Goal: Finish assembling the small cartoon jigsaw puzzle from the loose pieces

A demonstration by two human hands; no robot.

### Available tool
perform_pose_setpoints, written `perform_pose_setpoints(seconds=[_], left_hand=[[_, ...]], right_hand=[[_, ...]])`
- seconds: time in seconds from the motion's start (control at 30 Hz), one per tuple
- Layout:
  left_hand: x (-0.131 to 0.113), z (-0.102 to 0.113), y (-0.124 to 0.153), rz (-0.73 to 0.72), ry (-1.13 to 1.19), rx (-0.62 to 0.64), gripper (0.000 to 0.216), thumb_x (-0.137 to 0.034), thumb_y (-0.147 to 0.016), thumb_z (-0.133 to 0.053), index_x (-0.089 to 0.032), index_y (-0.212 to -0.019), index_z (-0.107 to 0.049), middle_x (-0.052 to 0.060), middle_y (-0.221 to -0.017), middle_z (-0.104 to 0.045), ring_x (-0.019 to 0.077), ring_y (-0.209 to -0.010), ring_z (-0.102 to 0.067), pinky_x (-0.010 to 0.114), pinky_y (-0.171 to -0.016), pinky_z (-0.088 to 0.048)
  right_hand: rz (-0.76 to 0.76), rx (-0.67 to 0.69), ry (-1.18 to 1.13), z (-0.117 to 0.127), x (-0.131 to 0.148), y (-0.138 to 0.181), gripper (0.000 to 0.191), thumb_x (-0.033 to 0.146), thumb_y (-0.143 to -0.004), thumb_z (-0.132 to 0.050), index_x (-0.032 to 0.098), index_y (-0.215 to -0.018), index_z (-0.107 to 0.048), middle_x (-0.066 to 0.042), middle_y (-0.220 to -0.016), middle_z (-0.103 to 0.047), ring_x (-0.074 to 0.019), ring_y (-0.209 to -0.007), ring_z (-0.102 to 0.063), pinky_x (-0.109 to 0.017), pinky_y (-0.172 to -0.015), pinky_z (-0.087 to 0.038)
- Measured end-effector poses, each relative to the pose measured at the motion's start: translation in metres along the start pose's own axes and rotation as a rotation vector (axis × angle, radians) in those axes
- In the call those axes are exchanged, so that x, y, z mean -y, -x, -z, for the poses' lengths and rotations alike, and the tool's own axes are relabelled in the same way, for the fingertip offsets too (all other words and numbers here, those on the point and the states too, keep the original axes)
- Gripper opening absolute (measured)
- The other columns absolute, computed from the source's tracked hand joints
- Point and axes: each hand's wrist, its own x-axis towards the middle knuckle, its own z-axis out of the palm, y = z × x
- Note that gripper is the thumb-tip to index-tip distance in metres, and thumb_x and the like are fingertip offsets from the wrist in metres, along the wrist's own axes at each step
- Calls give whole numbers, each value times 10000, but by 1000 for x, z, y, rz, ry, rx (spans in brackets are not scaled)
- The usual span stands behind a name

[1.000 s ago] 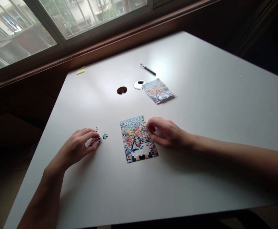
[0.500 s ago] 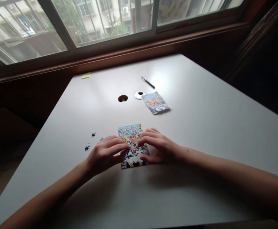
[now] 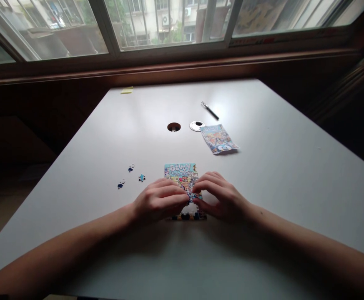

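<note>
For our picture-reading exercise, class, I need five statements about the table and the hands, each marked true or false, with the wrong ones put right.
1. The left hand and the right hand are both at the puzzle. True.
2. Every part of the puzzle is filled in. False: a bare pale patch shows near its lower edge.
3. Three loose pieces lie to the left of the puzzle. True.
4. The pen lies between the two hands. False: the pen lies farther away, beyond the printed sheet.
5. The yellow strip is near the far left corner of the table. True.
</note>
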Motion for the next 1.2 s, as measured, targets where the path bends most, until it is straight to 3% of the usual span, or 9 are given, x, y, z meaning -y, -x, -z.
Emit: perform_pose_setpoints(seconds=[0.53, 0.7, 0.93, 1.2], left_hand=[[0, 5, -1, -56, -109, 83, 121, -245, -936, -634, -199, -1047, -632, 20, -934, -758, 159, -885, -686, 310, -781, -530], [-2, 4, -1, 22, -138, 32, 150, -191, -885, -643, -212, -1033, -633, 29, -946, -739, 166, -882, -662, 327, -798, -533], [-1, 4, 3, 64, -141, 77, 142, -132, -843, -607, -204, -961, -636, 13, -839, -684, 153, -791, -587, 307, -747, -489], [1, 7, 0, 77, -158, 160, 214, -181, -827, -609, -225, -1029, -661, 30, -1014, -715, 212, -966, -603, 358, -841, -483]], right_hand=[[31, 80, 62, -2, 1, 1, 213, 190, -824, -685, 214, -996, -560, -42, -881, -644, -194, -811, -570, -366, -761, -429], [-34, 66, 130, 2, 2, 1, 214, 182, -778, -693, 227, -947, -571, -44, -900, -644, -219, -847, -560, -387, -782, -444], [-164, 51, 47, 9, -5, -4, 159, 155, -787, -664, 223, -901, -576, -66, -968, -598, -224, -916, -548, -380, -819, -482], [-158, 154, 67, 8, -3, -3, 161, 181, -770, -677, 226, -882, -571, -82, -1040, -584, -256, -996, -525, -451, -907, -472]])
